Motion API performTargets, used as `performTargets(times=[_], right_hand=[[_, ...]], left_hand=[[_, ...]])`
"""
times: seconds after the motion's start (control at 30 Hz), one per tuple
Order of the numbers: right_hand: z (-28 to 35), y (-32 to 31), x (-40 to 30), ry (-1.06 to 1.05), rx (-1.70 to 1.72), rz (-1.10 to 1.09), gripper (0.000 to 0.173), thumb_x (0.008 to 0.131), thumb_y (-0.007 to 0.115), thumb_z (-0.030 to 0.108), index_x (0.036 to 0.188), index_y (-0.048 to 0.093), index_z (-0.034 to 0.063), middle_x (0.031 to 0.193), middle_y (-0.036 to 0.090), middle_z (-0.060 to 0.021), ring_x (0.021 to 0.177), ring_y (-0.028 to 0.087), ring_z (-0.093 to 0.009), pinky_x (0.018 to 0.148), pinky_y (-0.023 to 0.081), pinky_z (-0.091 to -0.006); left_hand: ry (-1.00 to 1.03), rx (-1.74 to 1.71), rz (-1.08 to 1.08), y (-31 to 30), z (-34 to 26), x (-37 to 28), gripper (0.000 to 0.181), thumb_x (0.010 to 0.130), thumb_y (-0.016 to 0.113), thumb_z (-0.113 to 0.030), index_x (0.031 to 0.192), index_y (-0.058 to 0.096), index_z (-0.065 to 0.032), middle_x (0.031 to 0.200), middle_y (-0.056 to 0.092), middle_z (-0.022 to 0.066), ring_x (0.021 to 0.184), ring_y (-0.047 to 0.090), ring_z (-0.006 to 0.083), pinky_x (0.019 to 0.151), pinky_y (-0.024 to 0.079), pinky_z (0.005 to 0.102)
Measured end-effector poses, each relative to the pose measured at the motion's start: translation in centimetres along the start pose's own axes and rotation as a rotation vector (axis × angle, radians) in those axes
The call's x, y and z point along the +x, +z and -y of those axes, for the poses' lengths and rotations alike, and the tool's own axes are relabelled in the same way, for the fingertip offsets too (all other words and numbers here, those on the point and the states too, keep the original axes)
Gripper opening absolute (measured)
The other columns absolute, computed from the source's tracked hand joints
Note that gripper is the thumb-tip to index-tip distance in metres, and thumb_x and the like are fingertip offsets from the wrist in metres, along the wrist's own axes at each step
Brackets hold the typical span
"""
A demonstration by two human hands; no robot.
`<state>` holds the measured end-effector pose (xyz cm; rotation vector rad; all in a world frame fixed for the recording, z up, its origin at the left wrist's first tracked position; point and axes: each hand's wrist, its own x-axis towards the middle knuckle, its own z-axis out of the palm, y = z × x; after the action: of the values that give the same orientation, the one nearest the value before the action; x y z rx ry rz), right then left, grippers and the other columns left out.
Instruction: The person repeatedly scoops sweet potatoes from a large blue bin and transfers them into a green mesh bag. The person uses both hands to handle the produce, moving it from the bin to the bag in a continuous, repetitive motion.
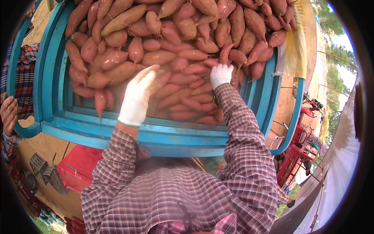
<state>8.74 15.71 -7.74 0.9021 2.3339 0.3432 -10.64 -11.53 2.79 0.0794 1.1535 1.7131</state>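
Red-skinned sweet potatoes point(187, 79) fill a blue metal cart bed point(140, 131) in front of me, heaped highest at the far side. My left hand point(138, 95), in a white knit glove, hovers over the near left part of the pile with its fingers extended and nothing visible in it. The white-gloved right hand point(221, 74) has its fingers curled around the lower end of a slender sweet potato point(225, 54), which points upward from the fist. Between my hands, smaller sweet potatoes lie side by side; haze blurs that area.
A blue rail point(25, 131) curves out at left, where another person's hand point(8, 112) rests. Behind it are a red box point(80, 166) and grey plastic crates point(48, 172). Yellowish sacking point(292, 55) drapes the right side. A red vehicle point(292, 152) stands beyond.
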Motion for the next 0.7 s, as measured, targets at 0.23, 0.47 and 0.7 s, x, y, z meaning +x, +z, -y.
performTargets(times=[0.23, 0.47, 0.7], right_hand=[[5.0, -2.6, 2.2, -0.258, 0.198, -0.662, 0.013, 0.083, 0.061, 0.018, 0.095, 0.060, 0.0121, 0.092, 0.060, -0.0092, 0.085, 0.061, -0.028, 0.072, 0.047, -0.0448], [9.0, -1.7, 8.2, -0.054, 0.174, -0.421, 0.025, 0.089, 0.061, 0.024, 0.109, 0.066, 0.0101, 0.104, 0.069, -0.0100, 0.097, 0.064, -0.030, 0.083, 0.046, -0.0511], [-2.8, -0.8, -2.4, -0.304, 2.388, -0.157, 0.034, 0.093, 0.068, 0.011, 0.124, 0.059, 0.0000, 0.106, 0.064, -0.0043, 0.096, 0.062, -0.015, 0.082, 0.053, -0.0275]], left_hand=[[-0.067, -0.039, 0.042, 0.4, -0.2, -0.2, 0.050, 0.106, 0.050, -0.029, 0.143, 0.047, 0.0042, 0.137, 0.058, 0.0192, 0.126, 0.058, 0.0262, 0.106, 0.046, 0.0370], [-0.053, -0.066, 0.033, 0.2, -0.4, 0.2, 0.050, 0.106, 0.053, -0.030, 0.141, 0.049, 0.0042, 0.135, 0.058, 0.0189, 0.123, 0.058, 0.0269, 0.103, 0.046, 0.0380], [-0.010, -0.014, 0.071, 0.1, -0.2, 0.2, 0.048, 0.105, 0.054, -0.031, 0.141, 0.051, 0.0011, 0.133, 0.060, 0.0169, 0.119, 0.060, 0.0244, 0.099, 0.047, 0.0362]])
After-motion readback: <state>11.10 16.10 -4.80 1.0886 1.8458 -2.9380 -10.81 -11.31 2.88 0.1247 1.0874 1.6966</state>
